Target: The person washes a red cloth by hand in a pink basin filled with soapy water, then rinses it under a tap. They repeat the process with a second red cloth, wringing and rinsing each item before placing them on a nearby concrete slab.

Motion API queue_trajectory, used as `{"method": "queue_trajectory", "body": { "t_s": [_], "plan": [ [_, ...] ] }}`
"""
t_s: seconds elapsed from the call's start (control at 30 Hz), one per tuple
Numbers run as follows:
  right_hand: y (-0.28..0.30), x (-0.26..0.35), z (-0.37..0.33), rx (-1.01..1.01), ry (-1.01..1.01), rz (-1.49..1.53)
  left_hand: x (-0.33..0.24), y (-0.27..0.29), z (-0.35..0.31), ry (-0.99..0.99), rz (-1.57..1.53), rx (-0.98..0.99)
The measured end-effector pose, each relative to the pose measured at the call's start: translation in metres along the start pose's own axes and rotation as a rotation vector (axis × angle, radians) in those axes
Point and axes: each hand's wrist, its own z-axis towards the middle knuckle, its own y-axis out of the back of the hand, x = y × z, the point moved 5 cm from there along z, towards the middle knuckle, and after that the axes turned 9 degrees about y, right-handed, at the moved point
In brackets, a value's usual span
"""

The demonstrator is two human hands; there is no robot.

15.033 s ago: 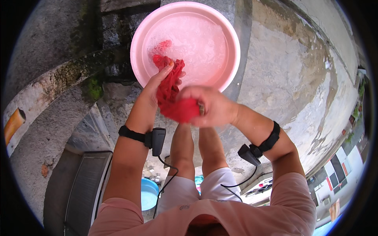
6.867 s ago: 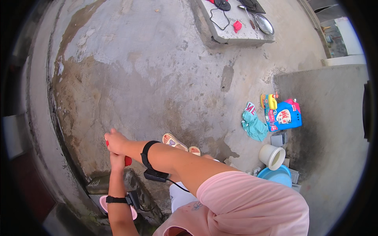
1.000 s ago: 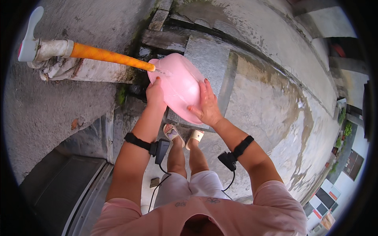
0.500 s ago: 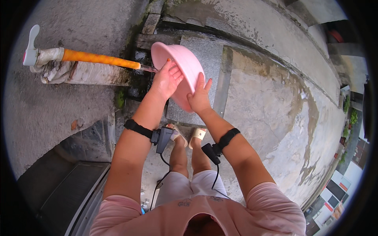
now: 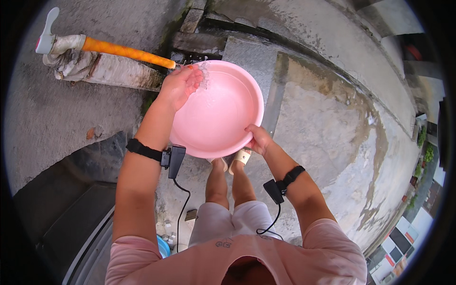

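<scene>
A round pink basin (image 5: 216, 109) faces up toward me, tilted only a little. My right hand (image 5: 259, 138) grips its rim at the lower right, thumb on the inside edge. At the upper left of the rim is my left hand (image 5: 179, 86), palm turned up and fingers stretched out. Water (image 5: 204, 78) from the orange hose (image 5: 128, 53) splashes over those fingers and into the basin. The hose runs from a tap with a white lever handle (image 5: 47, 31). Whether my left hand also supports the basin's edge is hidden.
A wrapped white pipe (image 5: 111, 72) lies below the hose, beside a rough concrete ledge (image 5: 42, 104). Behind the basin runs a wet stone gutter (image 5: 204, 42). Concrete floor (image 5: 323, 137) spreads right. A dark recess (image 5: 66, 204) is at lower left, near a blue container (image 5: 163, 247).
The basin has swung from steeply tipped on its side to nearly level under the hose. My right hand has moved down and right with its rim; my left hand has moved left, into the water.
</scene>
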Motion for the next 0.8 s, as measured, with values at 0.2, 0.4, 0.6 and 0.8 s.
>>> {"method": "queue_trajectory", "body": {
  "t_s": [0.2,0.4,0.6,0.8],
  "plan": [
    [0.003,0.040,0.042,0.000,0.141,-0.031,-0.004,0.026,-0.021,-0.025,-0.008,-0.072],
    [0.063,0.039,-0.006,-0.094,0.149,-0.009,0.037,0.044,-0.041,0.014,0.000,-0.118],
    [0.034,-0.002,0.009,-0.048,0.033,-0.021,0.051,0.060,-0.050,0.040,-0.132,-0.162],
    [0.008,0.052,0.045,0.079,0.170,-0.173,0.033,0.087,-0.058,-0.216,0.187,-0.591]
  ]
}}
